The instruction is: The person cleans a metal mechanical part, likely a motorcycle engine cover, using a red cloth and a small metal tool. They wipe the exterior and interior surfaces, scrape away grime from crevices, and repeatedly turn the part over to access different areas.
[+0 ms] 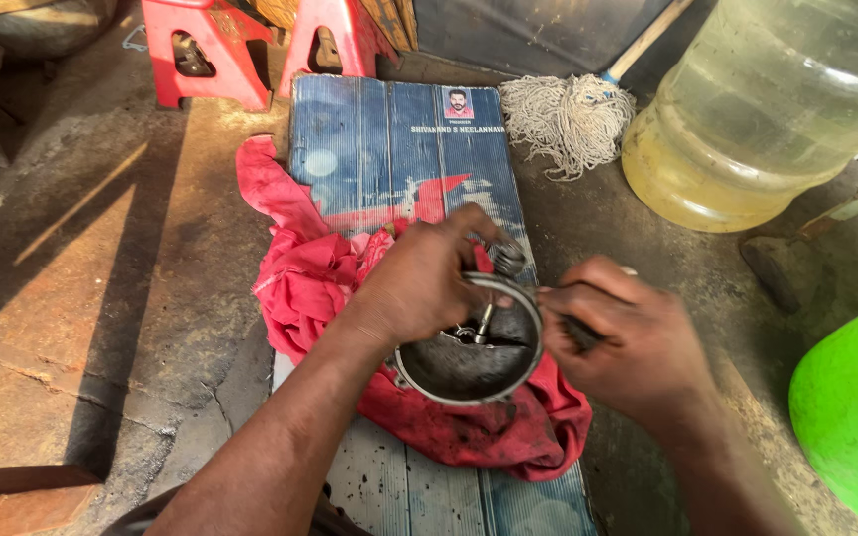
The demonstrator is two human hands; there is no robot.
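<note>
Looking down from the head camera, the left hand (pixel 419 283) clamps the rim of a round metal housing (pixel 469 352), fingers curled over its edge. The right hand (pixel 633 342), just beside it, pinches a dark tool handle (pixel 580 333). Between both hands, the housing rests on a red rag (pixel 315 283). Grimy, dark, bowl-shaped, it seems rigid, heavy, greasy; the rim offers the firmest grip.

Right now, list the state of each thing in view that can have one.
Left hand: gripping the housing rim.
Right hand: closed on a dark tool.
Housing: open side up, greasy, resting on the rag.
Rag: crumpled, stained.
Jug: tilted, partly filled.
Mop: lying on the floor.
</note>
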